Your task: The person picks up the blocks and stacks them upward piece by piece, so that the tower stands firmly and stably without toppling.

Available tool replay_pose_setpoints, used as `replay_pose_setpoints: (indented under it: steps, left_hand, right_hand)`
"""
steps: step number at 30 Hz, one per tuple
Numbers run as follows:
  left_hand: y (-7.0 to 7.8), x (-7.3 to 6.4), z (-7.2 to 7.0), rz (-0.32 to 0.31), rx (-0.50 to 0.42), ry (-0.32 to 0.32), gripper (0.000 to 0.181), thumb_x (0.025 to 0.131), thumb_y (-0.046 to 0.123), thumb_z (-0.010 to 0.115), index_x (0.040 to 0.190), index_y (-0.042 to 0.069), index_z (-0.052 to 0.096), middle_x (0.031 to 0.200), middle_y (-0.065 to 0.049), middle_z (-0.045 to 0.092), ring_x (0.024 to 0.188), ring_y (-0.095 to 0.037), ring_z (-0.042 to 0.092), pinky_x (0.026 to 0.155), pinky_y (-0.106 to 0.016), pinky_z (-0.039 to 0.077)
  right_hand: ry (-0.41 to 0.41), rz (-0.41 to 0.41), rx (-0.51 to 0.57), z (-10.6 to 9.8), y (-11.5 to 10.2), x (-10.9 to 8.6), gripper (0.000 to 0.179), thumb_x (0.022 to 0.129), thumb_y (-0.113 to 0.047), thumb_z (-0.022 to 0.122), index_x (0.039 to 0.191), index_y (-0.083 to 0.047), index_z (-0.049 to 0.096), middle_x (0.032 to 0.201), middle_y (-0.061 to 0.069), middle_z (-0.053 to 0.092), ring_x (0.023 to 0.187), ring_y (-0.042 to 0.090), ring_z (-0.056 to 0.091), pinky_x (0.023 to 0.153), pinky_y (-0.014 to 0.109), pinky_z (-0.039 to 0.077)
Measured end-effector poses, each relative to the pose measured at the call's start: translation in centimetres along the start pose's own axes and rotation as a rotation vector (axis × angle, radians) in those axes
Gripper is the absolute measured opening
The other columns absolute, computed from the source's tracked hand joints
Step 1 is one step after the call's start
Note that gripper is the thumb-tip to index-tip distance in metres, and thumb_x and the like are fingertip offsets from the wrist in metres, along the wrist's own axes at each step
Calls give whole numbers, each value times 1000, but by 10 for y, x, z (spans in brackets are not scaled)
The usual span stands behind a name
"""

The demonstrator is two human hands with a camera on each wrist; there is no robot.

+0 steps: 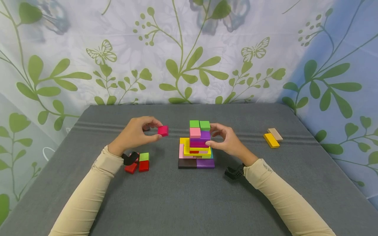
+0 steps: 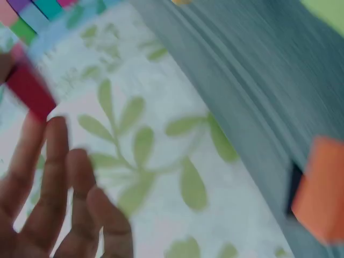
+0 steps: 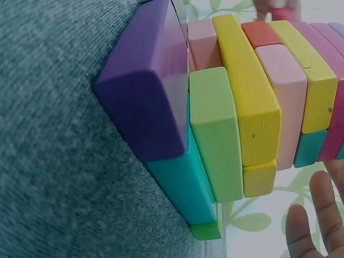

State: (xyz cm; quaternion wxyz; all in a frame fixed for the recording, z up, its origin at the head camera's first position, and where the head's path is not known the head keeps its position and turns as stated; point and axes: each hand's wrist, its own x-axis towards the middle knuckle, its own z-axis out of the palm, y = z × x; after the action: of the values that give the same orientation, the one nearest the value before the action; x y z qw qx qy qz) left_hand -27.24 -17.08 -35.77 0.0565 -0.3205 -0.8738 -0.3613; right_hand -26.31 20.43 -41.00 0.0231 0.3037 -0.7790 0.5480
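My left hand pinches a small red block between thumb and fingertips, raised left of the tower. In the left wrist view that block is blurred, and the other fingers spread below it. A block tower of many colours stands in the middle, wider at the base. Two green blocks and a pink block sit at its top. My right hand holds the tower's upper right side, thumb at the front edge and forefinger behind. The right wrist view shows the tower's layers close up.
Loose red blocks and a light green block lie left of the tower. Far right are a yellow block and a tan block. A dark block is partly hidden behind my left hand. A patterned curtain hangs behind the grey table.
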Motion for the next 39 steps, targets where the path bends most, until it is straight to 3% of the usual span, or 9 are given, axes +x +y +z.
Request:
replay_pose_setpoints:
  steps: [3, 6, 12, 18, 26, 31, 39]
  left_hand:
    - [15, 7, 9, 62, -57, 91, 26, 88, 10, 87, 112, 8, 78, 102, -1, 75, 96, -18, 65, 85, -44, 54]
    - [32, 15, 17, 119, -75, 134, 27, 87, 11, 87, 111, 6, 78, 100, -3, 75, 95, -20, 65, 87, -44, 53]
    - [59, 32, 35, 203, -105, 154, 32, 84, 13, 90, 111, 5, 76, 103, -7, 75, 99, -24, 64, 90, -45, 50]
    - [73, 47, 57, 304, -108, 156, 32, 84, 15, 90, 111, 3, 77, 106, -7, 76, 103, -25, 60, 92, -46, 50]
    - [78, 58, 73, 305, -28, 135, 31, 83, 22, 89, 108, 7, 79, 93, -3, 63, 93, -25, 52, 80, -42, 46]
    - [77, 61, 76, 293, 13, 127, 31, 83, 23, 90, 107, 6, 80, 90, -3, 61, 91, -30, 52, 78, -40, 42]
    - [78, 63, 77, 294, 54, 102, 31, 84, 23, 90, 108, 5, 81, 88, -2, 59, 90, -24, 48, 78, -39, 41]
  right_hand:
    - [-1, -1, 1, 0, 0, 0, 59, 92, -14, 84, 140, 11, 61, 124, 23, 70, 113, 19, 62, 101, 59, 51]
    - [-3, -4, 9, -1, 0, 0, 59, 92, -15, 85, 140, 11, 61, 124, 23, 70, 113, 17, 62, 101, 59, 51]
    - [-8, -10, 16, -1, 0, 0, 61, 93, -20, 85, 139, 11, 61, 122, 22, 70, 112, 16, 62, 101, 62, 50]
    - [-7, -7, 27, -1, 0, 0, 61, 94, -22, 86, 139, 11, 61, 123, 23, 70, 113, 14, 62, 101, 66, 49]
    - [-14, -12, 27, -1, 1, 0, 64, 95, -26, 85, 140, 13, 60, 129, 27, 68, 116, 9, 61, 101, 66, 49]
    - [-21, -17, 35, -1, 0, 0, 66, 95, -29, 85, 140, 12, 60, 128, 26, 68, 116, 11, 61, 102, 66, 49]
    - [-16, -11, 35, -1, 2, 0, 65, 95, -25, 85, 140, 14, 59, 127, 26, 67, 115, 10, 61, 102, 65, 49]
